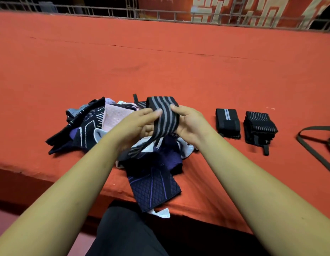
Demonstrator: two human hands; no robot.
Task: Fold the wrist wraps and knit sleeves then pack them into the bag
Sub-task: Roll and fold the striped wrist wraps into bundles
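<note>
Striped elastic wrap (165,117), looped, gripped by left hand (140,124), right hand (190,122)

Setting: a stall or event stand; the exact kind cannot be told. Indicators, front to back:

- A long surface (160,52) is draped across the whole width of the view in red-orange cloth. The cloth is creased along its length, and its front edge hangs down over a dark gap.
- Behind it runs a grey metal railing (105,15) of bars set in a grid.
- Behind the railing hangs a red banner (169,4) with large pale characters, cut off by the frame.
- The background beyond is dark.
- A pinkish floor (3,220) shows at lower left
</note>
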